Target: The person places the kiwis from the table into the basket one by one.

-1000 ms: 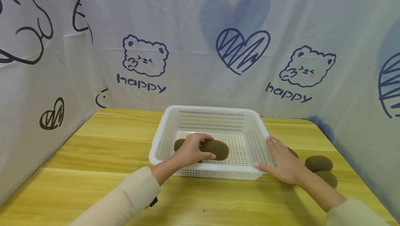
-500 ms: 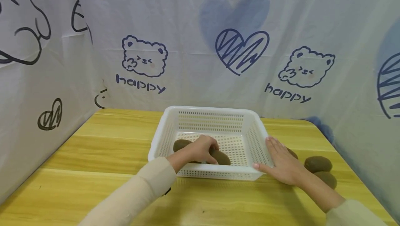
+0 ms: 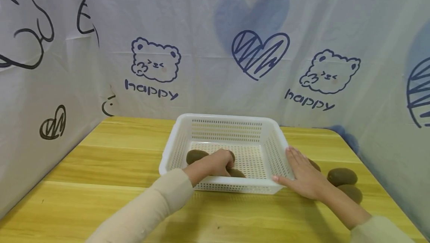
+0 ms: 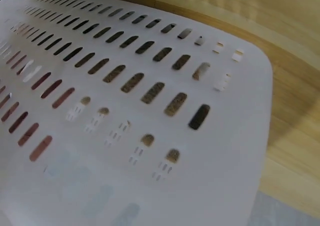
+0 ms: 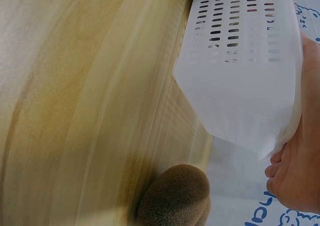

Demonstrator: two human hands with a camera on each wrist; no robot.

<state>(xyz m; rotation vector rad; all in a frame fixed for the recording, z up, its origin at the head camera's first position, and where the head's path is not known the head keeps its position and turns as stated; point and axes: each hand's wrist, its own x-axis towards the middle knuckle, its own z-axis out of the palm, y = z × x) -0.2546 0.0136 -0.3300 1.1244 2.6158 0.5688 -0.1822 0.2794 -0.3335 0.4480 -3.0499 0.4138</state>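
Observation:
My left hand (image 3: 217,161) reaches down into a white perforated plastic basket (image 3: 235,180), its curled fingers holding a brown kiwi (image 3: 237,173) low near the front wall. A second kiwi (image 3: 196,156) lies at the left inside the basket, and part of another kiwi (image 3: 231,155) shows behind the fingers. In the left wrist view, the basket wall (image 4: 220,151) hides most of that hand; brown fruit shows through its slots. My right hand (image 3: 305,176) rests against the basket's right side with fingers extended, thumb at the front right corner.
On the yellow wood-grain table (image 3: 111,168), several kiwis lie right of the basket, including one kiwi (image 3: 342,176) near the right arm and another partly behind the right hand. A printed white cloth (image 3: 201,41) stands behind the table and along both sides.
My left hand has moved right and lower into the basket, bringing its kiwi down toward the front wall. The kiwi at the left is more exposed. My right hand has stayed in place.

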